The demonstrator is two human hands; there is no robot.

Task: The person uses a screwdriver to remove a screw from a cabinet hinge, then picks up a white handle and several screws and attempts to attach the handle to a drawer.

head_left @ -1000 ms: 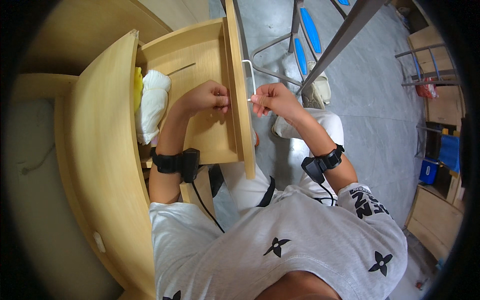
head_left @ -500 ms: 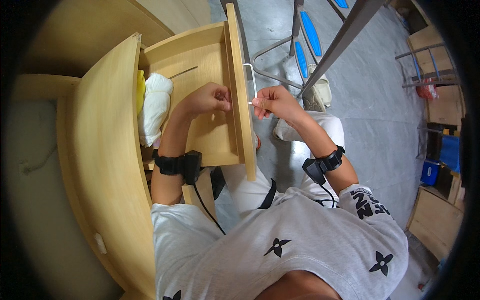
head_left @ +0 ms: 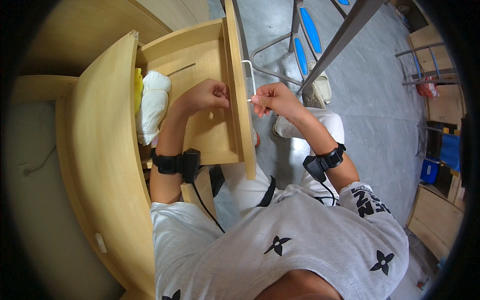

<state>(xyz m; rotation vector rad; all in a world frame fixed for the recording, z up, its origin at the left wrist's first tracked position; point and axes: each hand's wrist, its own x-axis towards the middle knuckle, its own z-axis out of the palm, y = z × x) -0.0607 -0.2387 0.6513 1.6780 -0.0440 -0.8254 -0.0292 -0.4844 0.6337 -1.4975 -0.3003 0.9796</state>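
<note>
A pale wooden drawer (head_left: pixel 205 45) is pulled out of its cabinet. On the outer face of its front panel (head_left: pixel 242 125) stands a white drawer handle (head_left: pixel 252 75). My right hand (head_left: pixel 275 102) pinches the near end of this handle between thumb and fingers, close against the panel. Inside the drawer, my left hand (head_left: pixel 206 96) is closed at the inner face of the same panel, opposite the right hand. Whatever its fingers grip is hidden. A thin dark rod (head_left: pixel 182 69) lies on the drawer bottom, beside a bundled white cloth (head_left: pixel 153 105) and something yellow (head_left: pixel 138 90).
The wooden cabinet top (head_left: pixel 100 115) rises at the left. Beyond the drawer is a grey metal frame (head_left: pixel 345 37) with blue panels. A person's shoe (head_left: pixel 320 85) shows behind my right hand. Wooden boxes and a blue container (head_left: pixel 429 171) line the right side.
Both hands keep the same places on either side of the drawer front, with only slight finger movement. The whole view has shifted a little.
</note>
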